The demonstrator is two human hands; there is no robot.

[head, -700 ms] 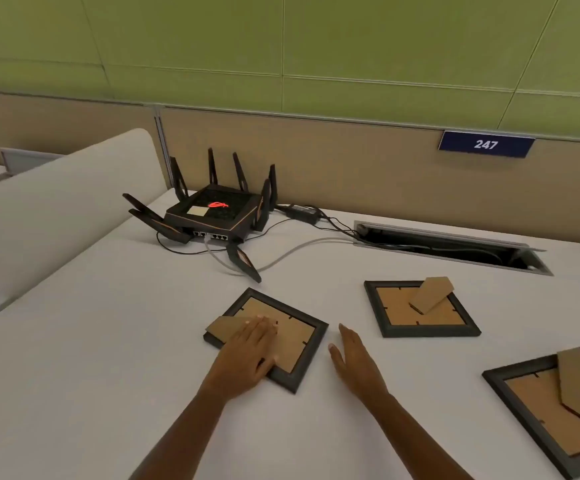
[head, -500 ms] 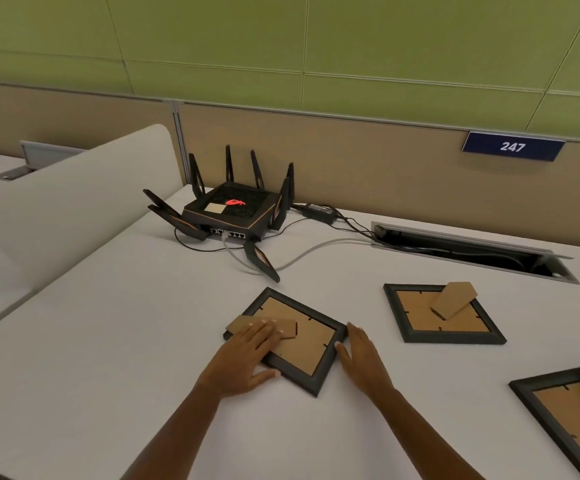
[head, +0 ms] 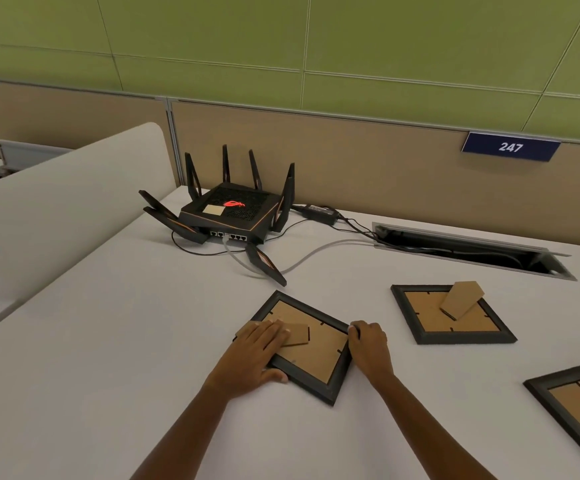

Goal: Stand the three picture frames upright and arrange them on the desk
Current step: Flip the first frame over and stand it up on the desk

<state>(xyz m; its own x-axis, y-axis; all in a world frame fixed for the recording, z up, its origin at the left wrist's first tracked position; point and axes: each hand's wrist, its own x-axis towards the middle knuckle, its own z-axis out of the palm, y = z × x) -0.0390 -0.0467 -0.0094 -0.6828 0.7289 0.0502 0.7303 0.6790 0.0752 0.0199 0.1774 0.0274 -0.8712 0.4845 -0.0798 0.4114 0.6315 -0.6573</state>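
Three dark picture frames lie face down on the white desk (head: pixel 108 341), their brown cardboard backs up. The nearest frame (head: pixel 319 355) lies in front of me, turned diagonally. My left hand (head: pixel 257 351) rests flat on its left part, fingers over the folded cardboard stand. My right hand (head: pixel 368 344) curls around the frame's right corner. A second frame (head: pixel 430 313) lies to the right with its stand raised. The third frame (head: pixel 572 407) is cut off at the right edge.
A black router (head: pixel 233 213) with several antennas sits at the back, cables running to an open cable tray (head: pixel 468 251) in the desk. A white partition (head: pixel 49 195) borders the left side. A tan panel with a "247" sign (head: pixel 510 147) stands behind.
My right hand moved in from the desk surface and closed its fingers on the near frame's right corner. My left hand stayed on the frame. The view shifted left.
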